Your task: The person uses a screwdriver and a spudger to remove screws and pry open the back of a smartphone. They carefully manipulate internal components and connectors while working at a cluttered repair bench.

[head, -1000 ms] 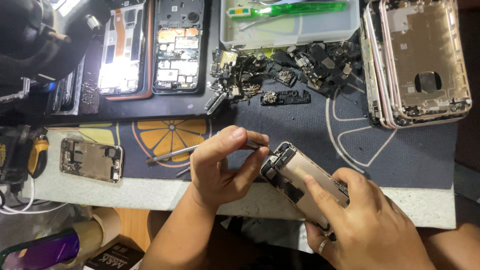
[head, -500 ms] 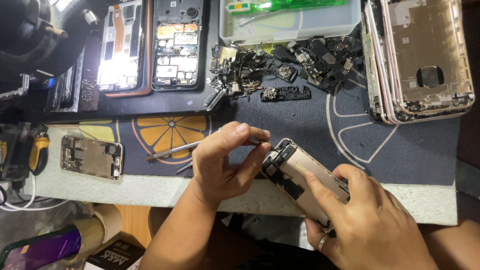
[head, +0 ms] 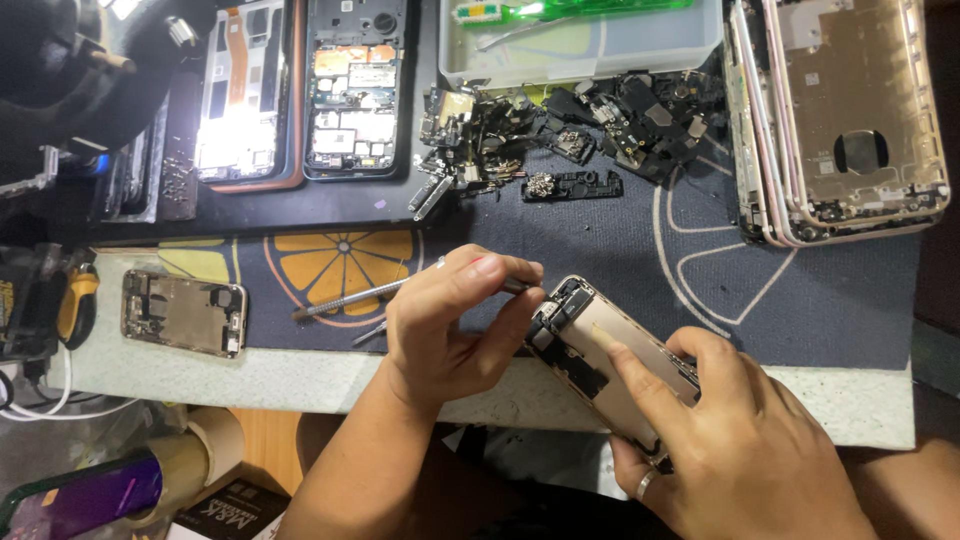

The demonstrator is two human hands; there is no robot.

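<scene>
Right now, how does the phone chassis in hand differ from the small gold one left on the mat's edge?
The held phone chassis is tilted, gripped by the right hand, with the left hand working a metal tool at its top end. The small gold chassis lies flat, untouched, and looks smaller. Both are opened, gold-toned, with exposed internals.

Two hands: left hand (head: 450,330), right hand (head: 730,440). One opened phone (head: 600,350) held. One thin metal tool (head: 360,297). Two open phones at the top: first (head: 245,90), second (head: 355,85). One small gold phone part (head: 183,312). One pile of black bits (head: 560,125). One stack of gold phone backs (head: 850,110), too tight to count. One clear tray (head: 580,50). One green screwdriver (head: 560,10). One ring (head: 645,485).
</scene>
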